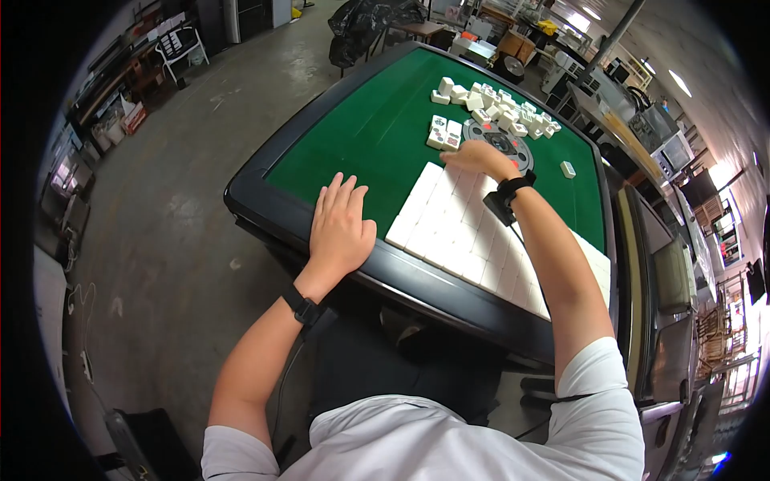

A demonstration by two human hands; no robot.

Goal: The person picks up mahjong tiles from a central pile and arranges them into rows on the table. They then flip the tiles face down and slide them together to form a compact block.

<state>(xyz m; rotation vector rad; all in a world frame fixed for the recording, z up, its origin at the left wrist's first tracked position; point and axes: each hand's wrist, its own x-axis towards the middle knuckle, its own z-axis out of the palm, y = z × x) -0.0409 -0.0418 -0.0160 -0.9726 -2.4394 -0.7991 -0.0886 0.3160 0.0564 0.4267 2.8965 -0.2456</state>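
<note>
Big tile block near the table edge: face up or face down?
Face down. The mahjong tile block shows only blank white backs; loose tiles beyond show markings.

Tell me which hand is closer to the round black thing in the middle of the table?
Right. The right hand is just beside the round dial; the left hand lies flat on the table rim, well away.
</note>
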